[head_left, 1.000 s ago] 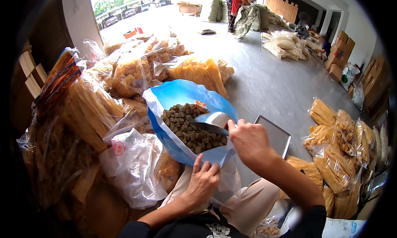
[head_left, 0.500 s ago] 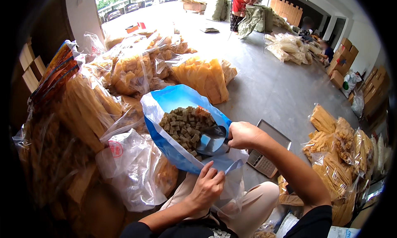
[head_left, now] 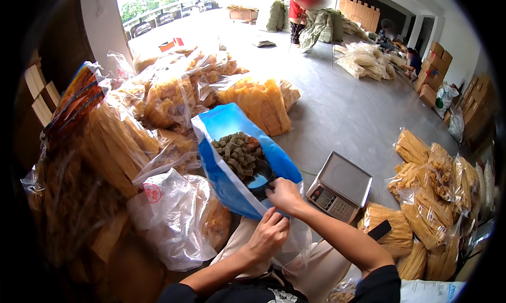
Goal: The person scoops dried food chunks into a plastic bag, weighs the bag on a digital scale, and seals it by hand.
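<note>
A blue and white bag stands open in front of my knees. Brownish-green cubes lie inside it. My right hand is closed round the handle of a dark, shiny scoop, whose bowl sits low among the cubes, partly hidden by the bag's wall. At the bag's near edge, my left hand is closed with fingers pinched on the rim. A thin clear plastic bag hangs beside that hand over my lap; whether the fingers grip it too I cannot tell.
A scale with a keypad rests on the floor to the right. Packs of yellowish dried strips are piled beyond it. Larger clear bags of similar goods crowd the left. Further back, people work near sacks and cartons.
My right hand has moved left and nearer, and the scoop has gone deeper into the bag. The bag's mouth has narrowed. More of the scale shows now.
</note>
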Demonstrator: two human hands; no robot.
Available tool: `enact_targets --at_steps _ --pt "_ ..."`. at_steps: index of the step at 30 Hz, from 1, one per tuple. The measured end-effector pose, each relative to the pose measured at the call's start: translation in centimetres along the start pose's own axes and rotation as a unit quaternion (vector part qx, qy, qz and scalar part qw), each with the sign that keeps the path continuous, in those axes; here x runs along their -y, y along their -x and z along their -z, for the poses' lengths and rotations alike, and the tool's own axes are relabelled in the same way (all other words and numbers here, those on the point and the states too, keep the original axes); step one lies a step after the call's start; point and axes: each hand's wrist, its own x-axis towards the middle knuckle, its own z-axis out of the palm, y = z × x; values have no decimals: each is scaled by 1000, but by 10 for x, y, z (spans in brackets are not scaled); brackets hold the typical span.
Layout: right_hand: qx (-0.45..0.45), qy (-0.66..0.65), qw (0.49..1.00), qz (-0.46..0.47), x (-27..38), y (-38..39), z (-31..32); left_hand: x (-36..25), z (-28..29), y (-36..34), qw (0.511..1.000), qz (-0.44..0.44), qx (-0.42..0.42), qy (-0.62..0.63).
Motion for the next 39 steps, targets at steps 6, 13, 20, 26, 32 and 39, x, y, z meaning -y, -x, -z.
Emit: enact_targets --at_steps 6,13,20,26,32,39 --pt "-31 -46 998 14 -14 -3 -16 -1 -7 -3 999 -23 27 -36" --pt "-131 -92 983 93 -28 4 -27 -3 -3 -4 996 -14 68 -58" --pt "-55 -134 989 38 -13 25 8 -7 4 -2 997 5 65 -29" --pt "-14 -176 984 26 15 49 63 -17 22 5 1000 -3 -4 11" --pt "-80 -186 976 80 -7 69 68 -25 5 17 999 -19 -32 34" --pt "-121 -231 961 88 -18 97 76 -35 -3 18 992 -10 84 98"
